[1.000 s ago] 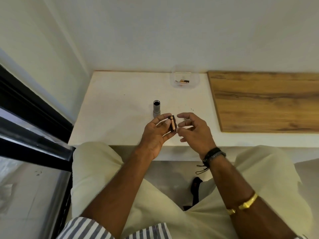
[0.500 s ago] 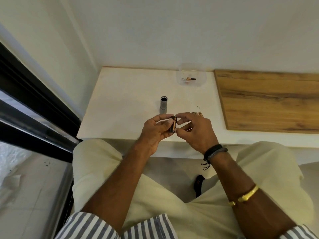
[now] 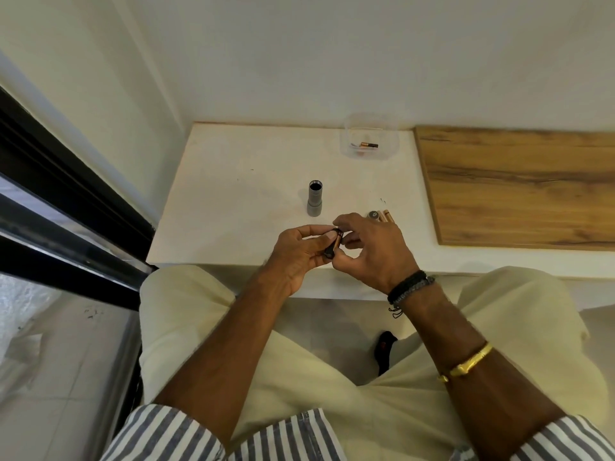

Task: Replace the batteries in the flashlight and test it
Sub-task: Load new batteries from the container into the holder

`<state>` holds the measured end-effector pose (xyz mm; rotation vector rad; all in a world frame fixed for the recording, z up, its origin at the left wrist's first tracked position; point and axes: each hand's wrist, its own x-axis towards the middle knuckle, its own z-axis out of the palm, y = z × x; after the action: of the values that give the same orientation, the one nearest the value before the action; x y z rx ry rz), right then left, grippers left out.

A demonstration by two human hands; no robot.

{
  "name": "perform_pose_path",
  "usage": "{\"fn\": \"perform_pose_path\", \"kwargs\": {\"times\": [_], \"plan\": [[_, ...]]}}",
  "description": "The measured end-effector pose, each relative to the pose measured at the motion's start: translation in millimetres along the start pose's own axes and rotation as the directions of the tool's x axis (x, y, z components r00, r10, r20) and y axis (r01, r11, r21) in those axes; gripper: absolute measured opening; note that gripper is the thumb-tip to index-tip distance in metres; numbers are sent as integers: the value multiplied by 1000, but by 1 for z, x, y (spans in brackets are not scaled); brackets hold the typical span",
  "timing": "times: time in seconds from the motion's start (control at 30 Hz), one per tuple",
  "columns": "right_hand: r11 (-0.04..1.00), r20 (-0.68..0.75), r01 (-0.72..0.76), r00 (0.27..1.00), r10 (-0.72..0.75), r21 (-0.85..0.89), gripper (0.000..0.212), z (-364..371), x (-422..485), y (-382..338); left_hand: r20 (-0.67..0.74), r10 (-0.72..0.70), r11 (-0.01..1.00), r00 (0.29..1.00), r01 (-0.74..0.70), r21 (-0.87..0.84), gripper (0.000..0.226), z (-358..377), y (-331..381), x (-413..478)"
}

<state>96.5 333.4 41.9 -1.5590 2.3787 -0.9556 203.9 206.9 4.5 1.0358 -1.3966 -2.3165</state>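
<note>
A grey flashlight body (image 3: 314, 202) stands upright on the white table (image 3: 233, 207) with its open dark end facing up. My left hand (image 3: 299, 254) grips a small black battery holder (image 3: 333, 246) holding copper-coloured batteries, just over the table's front edge. My right hand (image 3: 372, 251) pinches the holder's right side with thumb and fingertips. Behind my right hand lie a grey end cap (image 3: 373, 215) and loose copper batteries (image 3: 386, 215). A clear plastic tub (image 3: 371, 141) at the back holds another battery (image 3: 367, 145).
A wooden board (image 3: 519, 184) covers the table's right side. A white wall runs behind. A black window frame (image 3: 66, 201) borders the left. My knees in pale trousers sit below the table edge, with a dark shoe (image 3: 384, 351) on the floor between them.
My right hand has closed in from a small gap onto the battery holder held by my left hand. The loose batteries and cap behind it have come into sight as the view shifted.
</note>
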Motion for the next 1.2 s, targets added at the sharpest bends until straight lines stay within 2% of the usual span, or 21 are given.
{"fn": "perform_pose_path", "kwargs": {"times": [0.33,0.5,0.63,0.77,0.83,0.93,1.07,1.13,1.2], "plan": [[996,7,90,996,-91,26,24,-1,1,4,-39,-14,999,999,12,-53,12,1,-2,1],[986,-60,169,984,-168,14,16,3,2,3,-63,-39,996,997,34,-80,11,0,-3,3],[990,-65,139,988,-137,18,20,8,1,3,-60,-69,990,996,61,-131,21,0,-1,3],[991,-86,112,991,-106,67,17,6,1,3,-51,-55,986,997,46,-162,18,1,0,2],[991,-102,68,993,-56,116,13,5,1,3,-58,-34,986,998,24,-165,18,3,-1,3],[964,-94,-138,982,163,225,9,7,2,4,-78,22,992,997,-31,-126,16,3,0,5],[865,-34,-427,892,451,264,8,9,6,8,-120,176,983,977,-167,76,21,13,-5,7],[824,-33,-482,858,513,298,9,8,8,11,-142,260,956,955,-234,177,22,18,-7,10],[789,-26,-498,840,542,359,11,6,8,14,-151,268,954,951,-241,176,23,20,-8,12]]}}
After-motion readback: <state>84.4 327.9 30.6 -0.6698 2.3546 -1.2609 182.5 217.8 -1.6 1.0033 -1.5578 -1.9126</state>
